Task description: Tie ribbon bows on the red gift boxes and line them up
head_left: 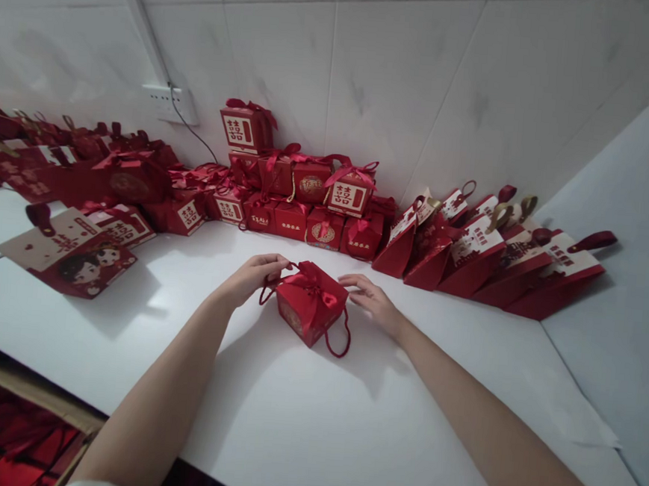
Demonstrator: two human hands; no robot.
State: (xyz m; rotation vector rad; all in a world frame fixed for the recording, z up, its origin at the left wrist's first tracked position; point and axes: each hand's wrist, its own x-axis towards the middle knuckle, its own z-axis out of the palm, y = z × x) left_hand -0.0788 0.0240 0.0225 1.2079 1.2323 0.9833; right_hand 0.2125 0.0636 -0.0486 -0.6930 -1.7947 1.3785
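A small red gift box [309, 309] with a red satin bow and a cord handle sits on the white table [344, 424] in front of me. My left hand [251, 276] is curled against the box's left top edge, fingers pinched on its ribbon or cord. My right hand [369, 297] rests by the box's right side, fingers stretched out and touching its upper edge.
Stacked red gift boxes [306, 196] line the tiled wall. Red gift bags [492, 252] lean in a row at the right, more red bags [71, 249] lie at the left. A cardboard carton [12, 428] of red items stands below the table's near left edge.
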